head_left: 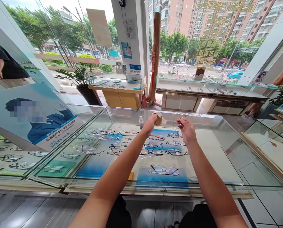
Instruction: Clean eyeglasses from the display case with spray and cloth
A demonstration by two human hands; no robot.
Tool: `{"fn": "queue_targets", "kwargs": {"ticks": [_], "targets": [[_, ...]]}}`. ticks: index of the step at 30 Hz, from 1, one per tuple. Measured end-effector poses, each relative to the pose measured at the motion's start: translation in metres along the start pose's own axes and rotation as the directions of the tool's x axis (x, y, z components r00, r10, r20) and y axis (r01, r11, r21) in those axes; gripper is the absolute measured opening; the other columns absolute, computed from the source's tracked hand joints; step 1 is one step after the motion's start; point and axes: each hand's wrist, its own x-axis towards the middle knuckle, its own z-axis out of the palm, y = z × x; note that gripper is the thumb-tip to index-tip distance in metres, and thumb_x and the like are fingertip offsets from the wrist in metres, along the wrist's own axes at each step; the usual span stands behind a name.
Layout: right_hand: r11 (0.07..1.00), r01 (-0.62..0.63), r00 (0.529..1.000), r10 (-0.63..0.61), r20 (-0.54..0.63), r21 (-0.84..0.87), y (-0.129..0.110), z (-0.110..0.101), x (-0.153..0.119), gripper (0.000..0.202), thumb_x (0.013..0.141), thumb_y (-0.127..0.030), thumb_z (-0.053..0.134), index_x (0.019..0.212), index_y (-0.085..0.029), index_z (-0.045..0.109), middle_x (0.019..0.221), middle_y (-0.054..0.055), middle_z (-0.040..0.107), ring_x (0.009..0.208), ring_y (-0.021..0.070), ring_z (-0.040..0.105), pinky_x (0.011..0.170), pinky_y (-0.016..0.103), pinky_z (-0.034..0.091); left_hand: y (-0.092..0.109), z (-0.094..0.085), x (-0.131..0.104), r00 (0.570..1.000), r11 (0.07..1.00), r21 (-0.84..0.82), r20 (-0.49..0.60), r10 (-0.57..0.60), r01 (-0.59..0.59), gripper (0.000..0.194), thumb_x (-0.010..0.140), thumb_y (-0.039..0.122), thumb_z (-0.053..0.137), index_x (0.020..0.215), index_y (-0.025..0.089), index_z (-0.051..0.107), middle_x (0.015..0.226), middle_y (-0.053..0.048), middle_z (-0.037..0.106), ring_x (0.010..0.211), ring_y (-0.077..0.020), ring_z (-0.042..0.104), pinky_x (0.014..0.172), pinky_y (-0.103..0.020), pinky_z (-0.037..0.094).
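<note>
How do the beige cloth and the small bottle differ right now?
Place: the beige cloth is held in the left hand, while the small bottle stands apart from the hands on the glass counter.
Shape: the cloth is crumpled, whereas the bottle is upright with a narrower cap.
Colour: the cloth is beige; the bottle is mostly white.
Shared: both are close to the left hand.

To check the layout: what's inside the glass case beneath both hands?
Inside the glass case lie several pairs of eyeglasses, some on blue sheets. The left forearm and right forearm cover parts; anything behind them can't be seen.
</note>
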Motion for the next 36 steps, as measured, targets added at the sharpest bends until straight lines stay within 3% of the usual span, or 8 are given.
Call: {"fn": "queue_targets", "kwargs": {"ticks": [3,5,7,10,13,22,28,36], "targets": [[0.999,-0.024,0.999,0.023,0.036,0.022,-0.001,0.000,0.001,0.021,0.077,-0.045,0.085,0.080,-0.026,0.078,0.096,0.003,0.077,0.090,0.0186,0.065,0.078,0.032,0.049,0.003,-0.005,-0.004,0.995,0.994,0.045,0.011,-0.096,0.095,0.056,0.095,0.056,0.068,0.135,0.016,0.068,0.161,-0.019,0.059,0.155,-0.0319,0.049,0.128,-0.047,0.035],[0.999,-0.039,0.995,0.039,0.097,0.005,-0.004,-0.001,0.000,0.020,0.077,-0.045,0.085,0.078,-0.026,0.077,0.092,0.003,0.077,0.088,0.0189,0.064,0.077,0.032,0.049,0.008,-0.004,-0.014,0.999,0.989,0.146,0.028,-0.017,0.013,0.058,0.099,0.052,0.064,0.146,0.019,0.064,0.168,-0.018,0.052,0.160,-0.0330,0.043,0.132,-0.050,0.030],[0.998,-0.038,0.984,0.045,0.173,-0.043,-0.007,-0.001,0.000,0.020,0.077,-0.045,0.084,0.076,-0.026,0.077,0.088,0.003,0.076,0.087,0.0198,0.063,0.077,0.033,0.049,0.015,0.000,-0.029,0.987,0.945,0.286,0.042,0.153,-0.159,0.058,0.101,0.046,0.063,0.154,0.021,0.059,0.170,-0.015,0.050,0.161,-0.0327,0.041,0.133,-0.050,0.028],[0.996,-0.028,0.959,0.051,0.279,-0.087,-0.013,-0.002,-0.003,0.018,0.077,-0.042,0.083,0.073,-0.026,0.076,0.081,0.002,0.074,0.082,0.0197,0.061,0.079,0.035,0.048,0.024,0.011,-0.052,0.908,0.792,0.462,0.078,0.413,-0.400,0.060,0.103,0.039,0.060,0.160,0.023,0.053,0.171,-0.014,0.049,0.160,-0.0317,0.042,0.133,-0.049,0.030],[0.995,-0.064,0.923,0.090,0.374,-0.080,-0.017,-0.004,-0.004,0.017,0.077,-0.039,0.083,0.072,-0.024,0.076,0.080,0.002,0.071,0.080,0.0188,0.060,0.079,0.035,0.048,0.030,0.023,-0.071,0.801,0.612,0.560,0.169,0.575,-0.558,0.073,0.099,0.040,0.068,0.165,0.022,0.045,0.172,-0.016,0.045,0.161,-0.0349,0.041,0.134,-0.052,0.029],[0.974,-0.205,0.810,0.224,0.543,-0.096,-0.014,-0.010,-0.003,0.019,0.079,-0.033,0.079,0.069,-0.020,0.069,0.083,0.003,0.067,0.076,0.0162,0.059,0.075,0.031,0.047,0.021,0.031,-0.076,0.615,0.337,0.619,0.310,0.725,-0.709,0.072,0.093,0.054,0.080,0.153,0.024,0.055,0.147,-0.015,0.069,0.139,-0.0319,0.063,0.119,-0.053,0.050],[0.974,-0.199,0.802,0.223,0.554,-0.105,-0.014,-0.008,-0.004,0.020,0.082,-0.036,0.077,0.071,-0.020,0.071,0.081,0.003,0.068,0.075,0.0175,0.061,0.075,0.032,0.048,0.017,0.033,-0.079,0.650,0.380,0.652,0.231,0.724,-0.656,0.057,0.092,0.056,0.081,0.137,0.024,0.067,0.131,-0.012,0.078,0.125,-0.0296,0.073,0.108,-0.050,0.056],[0.995,-0.077,0.827,0.103,0.552,-0.070,-0.017,-0.008,-0.008,0.036,0.093,-0.053,0.063,0.107,-0.023,0.079,0.079,0.004,0.071,0.081,0.0229,0.066,0.078,0.036,0.051,0.020,0.032,-0.076,0.754,0.637,0.510,0.035,0.656,-0.579,0.052,0.092,0.051,0.083,0.134,0.024,0.070,0.129,-0.011,0.080,0.117,-0.0259,0.076,0.095,-0.042,0.058]]}}
